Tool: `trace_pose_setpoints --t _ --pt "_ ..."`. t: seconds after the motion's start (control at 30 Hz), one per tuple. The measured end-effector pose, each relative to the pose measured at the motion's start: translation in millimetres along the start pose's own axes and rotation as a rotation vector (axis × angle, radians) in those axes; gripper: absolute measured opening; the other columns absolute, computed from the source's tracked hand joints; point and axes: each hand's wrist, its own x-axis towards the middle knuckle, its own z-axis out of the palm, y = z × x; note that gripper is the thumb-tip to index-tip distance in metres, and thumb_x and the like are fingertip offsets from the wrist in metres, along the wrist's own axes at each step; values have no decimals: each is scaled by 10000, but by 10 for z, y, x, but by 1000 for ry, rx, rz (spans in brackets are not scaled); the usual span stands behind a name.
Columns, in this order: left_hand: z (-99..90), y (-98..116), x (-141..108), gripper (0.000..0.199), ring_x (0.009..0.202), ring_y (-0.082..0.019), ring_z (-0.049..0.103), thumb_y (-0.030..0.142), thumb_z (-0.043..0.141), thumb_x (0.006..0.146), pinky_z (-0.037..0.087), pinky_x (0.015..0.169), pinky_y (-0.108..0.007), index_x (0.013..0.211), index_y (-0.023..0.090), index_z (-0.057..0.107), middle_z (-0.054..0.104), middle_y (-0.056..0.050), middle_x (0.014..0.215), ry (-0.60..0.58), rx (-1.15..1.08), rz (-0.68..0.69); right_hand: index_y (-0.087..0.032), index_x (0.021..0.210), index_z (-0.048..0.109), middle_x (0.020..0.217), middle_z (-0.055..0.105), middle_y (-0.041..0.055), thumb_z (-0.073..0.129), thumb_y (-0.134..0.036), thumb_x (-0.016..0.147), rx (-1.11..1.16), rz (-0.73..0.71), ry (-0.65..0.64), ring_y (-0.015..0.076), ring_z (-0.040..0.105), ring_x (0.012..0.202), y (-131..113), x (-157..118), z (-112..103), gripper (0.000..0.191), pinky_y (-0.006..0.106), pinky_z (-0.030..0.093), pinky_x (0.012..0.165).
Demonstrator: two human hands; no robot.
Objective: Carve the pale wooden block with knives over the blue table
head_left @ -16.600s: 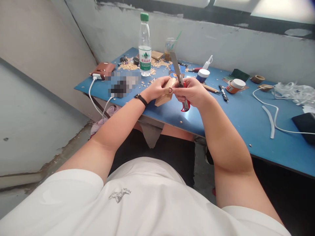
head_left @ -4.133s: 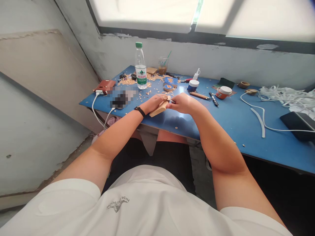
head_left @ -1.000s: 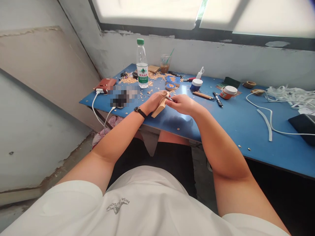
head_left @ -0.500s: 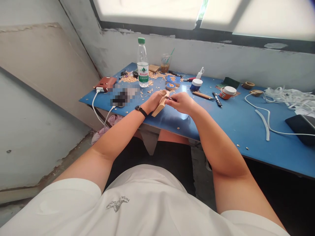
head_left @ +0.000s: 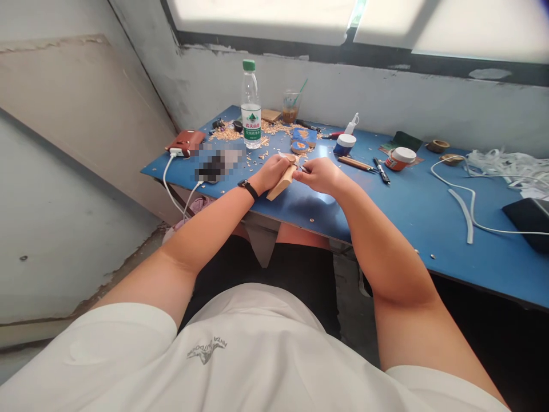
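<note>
left grip point(head_left: 274, 171): clasped round pale wooden block point(head_left: 281, 184), held front-right of bottle point(head_left: 251, 117) | right grip point(head_left: 321, 174): closed round mostly hidden tool point(head_left: 305, 169), farther right of bottle | tabletop point(head_left: 386, 229): brown case point(head_left: 185, 142) left of bottle, orange-labelled jar point(head_left: 401, 159) well right

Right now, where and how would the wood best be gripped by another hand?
Probably by the near end of the wood, coming from your side: that flat-faced end juts toward you, while the left hand covers much of the far part.
</note>
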Motion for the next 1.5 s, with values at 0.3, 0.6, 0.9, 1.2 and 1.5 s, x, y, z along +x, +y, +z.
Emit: trace_pose_setpoints --t 0.3,0.6,0.9,1.2,1.5 --pt "-41 14 26 673 681 -181 552 703 674 1220 490 723 -382 778 201 742 650 -46 700 13 3 -10 -281 741 460 712 500 23 801 -733 1196 -106 77 3 219 502 782 -66 -13 -24 726 405 337 758" --pt "42 -38 41 636 671 -155 459 674 730 1212 434 717 -371 770 234 603 542 7 725 3 -75 -50 -266 823 492 755 480 -10 589 -522 1289 26 -125 -141 193 464 804 -204 -197 -146 541 373 373 802" --pt "-44 -79 60 471 774 -201 434 625 746 1052 429 755 -379 794 257 607 548 -21 783 -47 -20 33 -266 788 484 716 468 -3 619 -532 1260 13 -73 -76 209 498 820 -150 -99 -41 558 376 374 814" --pt "-93 -30 53 314 766 -185 449 345 716 1089 463 789 -384 804 236 642 564 3 803 -37 5 24 -275 804 492 733 504 5 606 -545 1276 -18 -84 -10 207 448 801 -119 -54 55 556 381 352 799" --pt "-52 -42 5 412 764 -189 540 298 606 1127 474 775 -385 741 206 720 657 -42 773 56 -24 6 -278 734 469 692 489 -6 733 -628 1201 -25 -23 76 191 465 768 -94 33 117 640 380 305 757"
